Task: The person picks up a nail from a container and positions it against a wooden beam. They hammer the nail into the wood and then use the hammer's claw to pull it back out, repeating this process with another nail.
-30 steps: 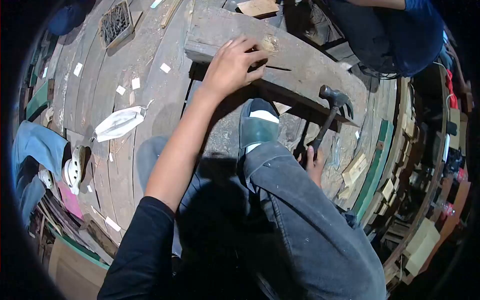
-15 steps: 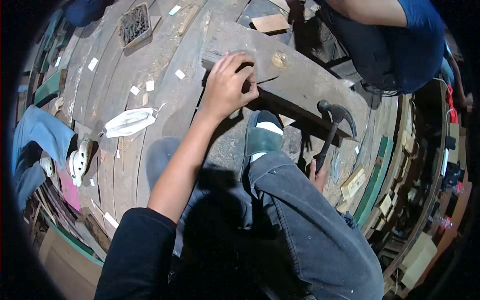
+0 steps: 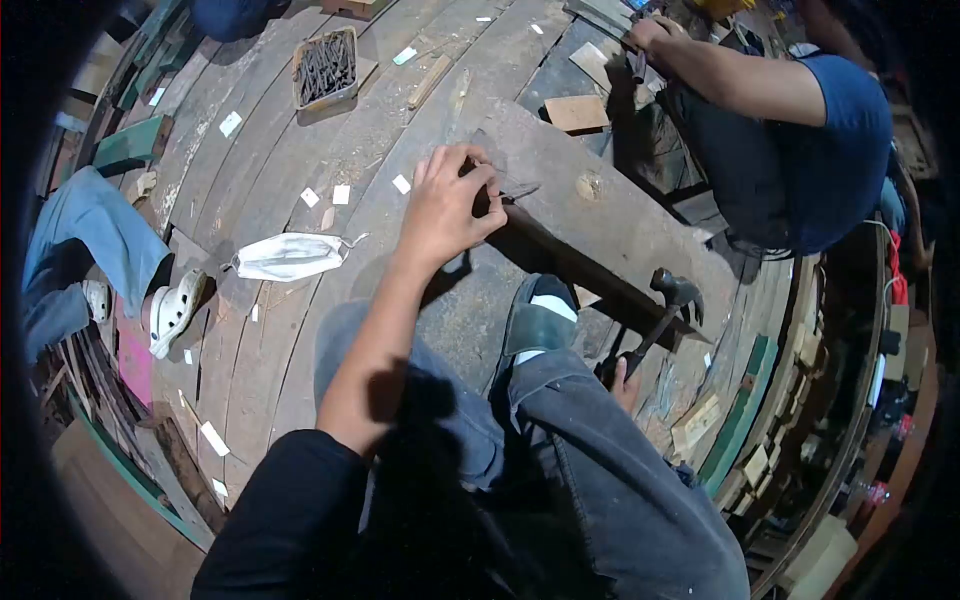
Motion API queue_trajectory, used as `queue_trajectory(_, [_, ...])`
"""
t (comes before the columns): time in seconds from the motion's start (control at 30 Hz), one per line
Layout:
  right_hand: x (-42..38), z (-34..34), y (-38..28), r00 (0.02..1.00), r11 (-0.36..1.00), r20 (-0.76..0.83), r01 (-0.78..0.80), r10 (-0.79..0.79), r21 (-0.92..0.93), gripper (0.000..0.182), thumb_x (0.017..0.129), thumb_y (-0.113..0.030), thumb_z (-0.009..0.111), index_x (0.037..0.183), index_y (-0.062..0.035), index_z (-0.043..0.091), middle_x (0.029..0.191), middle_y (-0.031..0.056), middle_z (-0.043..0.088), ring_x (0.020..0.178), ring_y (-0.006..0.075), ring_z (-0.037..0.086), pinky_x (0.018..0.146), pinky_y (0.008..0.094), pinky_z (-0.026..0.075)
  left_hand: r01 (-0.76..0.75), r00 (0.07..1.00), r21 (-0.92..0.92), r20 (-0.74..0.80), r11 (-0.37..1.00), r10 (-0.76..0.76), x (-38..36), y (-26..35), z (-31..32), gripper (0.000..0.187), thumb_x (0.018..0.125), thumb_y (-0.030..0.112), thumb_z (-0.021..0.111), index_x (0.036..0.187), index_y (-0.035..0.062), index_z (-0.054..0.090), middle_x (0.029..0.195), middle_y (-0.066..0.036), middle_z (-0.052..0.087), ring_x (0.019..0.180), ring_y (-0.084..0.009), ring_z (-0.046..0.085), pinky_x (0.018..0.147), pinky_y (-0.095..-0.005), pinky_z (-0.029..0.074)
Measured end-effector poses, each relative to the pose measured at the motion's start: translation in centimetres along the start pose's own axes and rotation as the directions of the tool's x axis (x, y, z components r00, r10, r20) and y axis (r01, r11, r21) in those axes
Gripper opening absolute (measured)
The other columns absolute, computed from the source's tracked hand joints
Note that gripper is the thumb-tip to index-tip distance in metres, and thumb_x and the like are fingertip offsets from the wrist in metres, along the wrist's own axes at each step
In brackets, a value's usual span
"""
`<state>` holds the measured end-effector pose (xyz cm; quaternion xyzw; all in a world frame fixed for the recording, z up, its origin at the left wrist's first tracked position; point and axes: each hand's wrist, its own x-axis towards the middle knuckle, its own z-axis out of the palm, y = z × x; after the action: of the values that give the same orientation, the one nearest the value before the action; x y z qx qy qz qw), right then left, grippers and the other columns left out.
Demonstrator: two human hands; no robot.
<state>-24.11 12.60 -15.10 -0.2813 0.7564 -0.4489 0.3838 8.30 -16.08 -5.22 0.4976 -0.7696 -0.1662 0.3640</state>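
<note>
Grey, weathered timber: a thick board (image 3: pixel 625 220) lies across the middle of the scene, its dark near edge slanting from the left hand (image 3: pixel 450 205) toward the right. Left hand is over the board's left end, fingers curled, thumb and forefinger close together; cannot tell whether they pinch anything small. Right hand (image 3: pixel 625 388), beyond the right knee, grasps the hammer (image 3: pixel 655 330) low on its handle. Hammer head is up beside the board's right end; contact not established. Tray (image 3: pixel 328 103) of nails (image 3: pixel 325 65) sits on the planks (image 3: pixel 240 150), far left; face mask (image 3: pixel 290 257) lies left of the forearm.

Risks (judgement):
1. Left fingers would be exposed if the hammer were swung toward the board's left end; cause, a glancing or poorly aimed blow.
2. Right knee crowds the hammer hand; a short swing could catch the trousers (image 3: pixel 610 440) or twist the grip.
3. Shoe (image 3: pixel 540 325) is close to the board's near edge; a shifting board could knock it.
4. Co-worker's sleeve (image 3: pixel 850 95) and bent leg are near the board's far right side; a wide swing or a flying scrap could reach that person.

Hard to make out: most of the right hand is behind the trouser leg. Left palm faces away, and the gap under the fingers is dark. Shadow covers the lap and part of the left forearm. Co-worker is cut off at upper right; the item in that person's hand (image 3: pixel 650 35) is unclear.
</note>
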Motion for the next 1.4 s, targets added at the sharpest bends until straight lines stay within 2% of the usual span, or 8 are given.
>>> queue_trajectory(0.23, [-0.9,1.3,-1.0,1.0,0.999,-0.009,0.03,-0.03,0.026,0.021,0.106,-0.027,0.048,0.1,-0.0069,0.045,0.07,0.0018,0.05,0.052,0.011,0.047,0.046,0.0267,0.038,0.276,0.96,-0.334,0.139,0.901,-0.243,0.4,-2.0,-3.4,0.012,0.075,0.006,0.068,0.083,0.0,0.06,0.07,-0.009,0.061,0.063,-0.0155,0.059,0.064,-0.0301,0.048])
queue_trajectory(0.47, [-0.8,1.0,-0.4,1.0,1.0,-0.028,-0.002,0.002,0.0,0.026,0.105,-0.031,0.049,0.104,-0.0049,0.047,0.074,0.0024,0.052,0.058,0.0109,0.049,0.051,0.0268,0.041,0.468,0.881,-0.409,0.286,0.783,-0.377,0.2,-3.3,-2.7,0.013,0.076,0.003,0.069,0.085,0.001,0.059,0.073,0.001,0.056,0.068,-0.0062,0.05,0.066,-0.0242,0.045])
queue_trajectory(0.6, [-0.1,1.0,1.0,0.933,0.903,-0.094,0.306,-0.348,-0.301,0.028,0.106,-0.03,0.049,0.104,-0.0022,0.05,0.078,0.0028,0.051,0.066,0.0124,0.049,0.057,0.0287,0.041,0.38,0.913,-0.427,0.316,0.821,-0.258,0.0,-3.4,-2.0,0.013,0.077,0.002,0.068,0.086,0.0009,0.058,0.073,0.0,0.056,0.067,-0.0066,0.05,0.066,-0.0247,0.046])
queue_trajectory(0.63, [-1.3,1.3,-1.8,0.997,0.99,-0.066,0.037,-0.047,-0.136,0.026,0.106,-0.028,0.048,0.105,-0.0013,0.05,0.079,0.0031,0.05,0.067,0.0134,0.047,0.059,0.03,0.042,0.309,0.941,-0.423,0.269,0.852,-0.208,-0.1,-3.2,-1.8,0.014,0.077,0.0,0.067,0.086,0.0011,0.057,0.072,0.0,0.056,0.066,-0.0072,0.051,0.065,-0.0247,0.046])
queue_trajectory(0.87, [-1.7,1.9,-2.8,0.991,0.97,-0.124,0.027,-0.058,-0.241,0.026,0.105,-0.026,0.048,0.106,-0.0009,0.05,0.078,0.0031,0.049,0.068,0.0139,0.045,0.061,0.0312,0.04,0.406,0.889,-0.396,0.382,0.824,-0.254,-0.1,-3.3,-1.9,0.017,0.077,0.003,0.068,0.092,0.0005,0.062,0.07,-0.003,0.06,0.065,-0.0085,0.055,0.064,-0.0259,0.048])
queue_trajectory(0.9, [-2.0,1.8,-3.5,0.993,0.988,-0.082,-0.092,0.082,-0.124,0.027,0.105,-0.027,0.048,0.108,-0.0003,0.05,0.08,0.0037,0.049,0.071,0.0147,0.045,0.064,0.0331,0.041,0.447,0.864,-0.374,0.417,0.812,-0.283,-0.1,-3.2,-2.0,0.015,0.078,0.005,0.068,0.091,-0.0007,0.064,0.07,-0.004,0.063,0.066,-0.0091,0.056,0.064,-0.0267,0.049])
queue_trajectory(1.13, [-1.4,1.0,-1.6,0.995,0.983,-0.067,0.061,-0.074,-0.173,0.027,0.105,-0.028,0.049,0.106,-0.0018,0.05,0.079,0.0035,0.049,0.07,0.0139,0.047,0.063,0.0319,0.041,0.317,0.907,-0.412,0.396,0.855,-0.145,-0.7,-3.2,0.0,0.022,0.087,0.018,0.071,0.084,-0.0028,0.062,0.067,-0.003,0.056,0.065,-0.01,0.049,0.061,-0.0288,0.044])
queue_trajectory(1.4, [-1.2,1.6,-1.5,0.991,0.986,-0.112,0.061,-0.079,-0.154,0.026,0.106,-0.03,0.048,0.103,-0.0044,0.048,0.077,0.0025,0.051,0.064,0.0136,0.049,0.058,0.0302,0.042,0.468,0.803,-0.579,0.595,0.668,-0.047,-2.6,-0.5,5.4,0.038,0.097,0.033,0.061,0.084,-0.0027,0.059,0.068,-0.01,0.056,0.064,-0.0139,0.05,0.062,-0.0325,0.044])
